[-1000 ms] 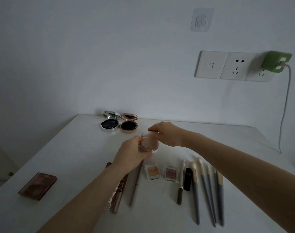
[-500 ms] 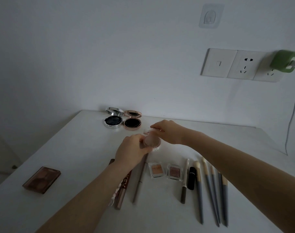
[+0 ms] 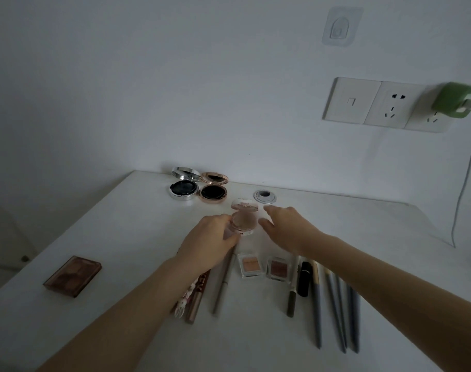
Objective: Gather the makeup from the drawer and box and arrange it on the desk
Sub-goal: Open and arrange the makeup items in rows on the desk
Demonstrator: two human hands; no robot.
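Leftmost on the white desk (image 3: pixel 108 237) lies a brown palette (image 3: pixel 73 276). Farther back, a silver compact (image 3: pixel 183 189) and a rose-gold compact (image 3: pixel 213 192) sit open side by side. At the desk's middle the left hand (image 3: pixel 210 242) curls its fingers round the base of a small pink compact (image 3: pixel 242 222), lid raised. Just beside it the right hand (image 3: pixel 288 226) hovers, fingers relaxed and spread, holding nothing. Brushes (image 3: pixel 317 304) lie in a row at the right.
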